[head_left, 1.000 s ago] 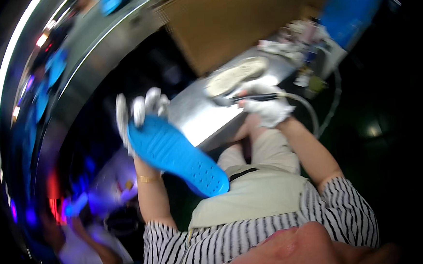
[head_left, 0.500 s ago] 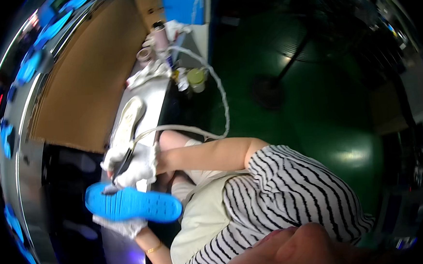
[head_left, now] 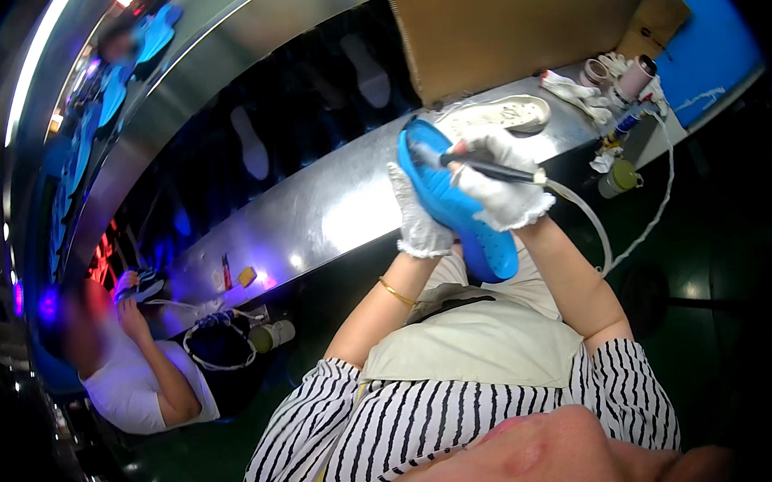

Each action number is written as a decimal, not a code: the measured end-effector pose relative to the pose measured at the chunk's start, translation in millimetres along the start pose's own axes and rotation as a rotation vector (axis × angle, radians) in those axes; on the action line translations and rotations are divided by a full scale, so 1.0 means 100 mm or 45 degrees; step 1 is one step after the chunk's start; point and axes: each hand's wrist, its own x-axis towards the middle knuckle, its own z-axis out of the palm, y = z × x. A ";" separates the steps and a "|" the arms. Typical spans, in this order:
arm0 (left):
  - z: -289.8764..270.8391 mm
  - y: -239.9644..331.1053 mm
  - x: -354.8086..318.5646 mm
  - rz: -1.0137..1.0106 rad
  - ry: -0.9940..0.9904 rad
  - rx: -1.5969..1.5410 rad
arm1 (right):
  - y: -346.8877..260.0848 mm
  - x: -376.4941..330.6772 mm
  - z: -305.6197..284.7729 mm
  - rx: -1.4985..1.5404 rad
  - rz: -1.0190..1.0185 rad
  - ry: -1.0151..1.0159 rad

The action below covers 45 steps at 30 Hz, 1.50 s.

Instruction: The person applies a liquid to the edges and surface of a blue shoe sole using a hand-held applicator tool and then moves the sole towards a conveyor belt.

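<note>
The gloved right hand (head_left: 499, 177) has its fingers curled tight around a dark pen-like tool (head_left: 488, 169) with a white hose (head_left: 590, 220), its tip touching the toe end of a blue shoe insole (head_left: 454, 203). The gloved left hand (head_left: 418, 214), at nine o'clock of the insole, grips its edge with closed fingers. The insole is held above the steel workbench (head_left: 314, 214); a white sole (head_left: 495, 115) lies at one o'clock. Half a second ago the insole lay flatter and lower, clear of the tool.

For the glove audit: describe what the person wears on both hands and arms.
Left hand and right hand each wear a white knit glove with a frilled cuff. The forearms are bare; a thin gold bangle circles the left wrist. Black-and-white striped short sleeves cover the upper arms.
</note>
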 end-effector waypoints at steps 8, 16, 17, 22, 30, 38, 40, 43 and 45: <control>0.60 0.08 -0.12 0.900 -0.070 1.674 | -0.32 -0.21 -0.23 0.658 0.300 0.052; -0.10 0.23 -0.05 -0.046 -0.074 0.154 | 0.06 -0.20 -0.15 -0.223 -0.415 0.131; -0.11 0.26 -0.05 -0.059 -0.155 0.129 | 0.07 -0.25 -0.09 -0.219 -0.530 0.111; 0.06 0.32 -0.26 -0.016 0.196 0.293 | 0.16 -0.44 0.13 0.046 -0.468 -0.029; -0.07 0.31 -0.21 -0.157 0.159 0.272 | 0.12 -0.64 0.02 -0.038 -0.432 -0.063; -0.65 -0.04 -0.51 -0.354 0.033 -0.224 | 0.37 -0.68 -0.22 0.111 -0.098 -0.003; -0.58 -0.01 -0.44 -0.376 -0.406 -0.115 | 0.31 -0.76 -0.21 0.096 -0.102 -0.129; -0.42 0.16 -0.42 -0.303 -0.365 0.054 | 0.15 -0.58 -0.21 0.180 -0.082 -0.269; -0.34 0.06 -0.38 -0.363 -0.055 0.032 | 0.25 -0.53 -0.29 0.439 0.210 -0.191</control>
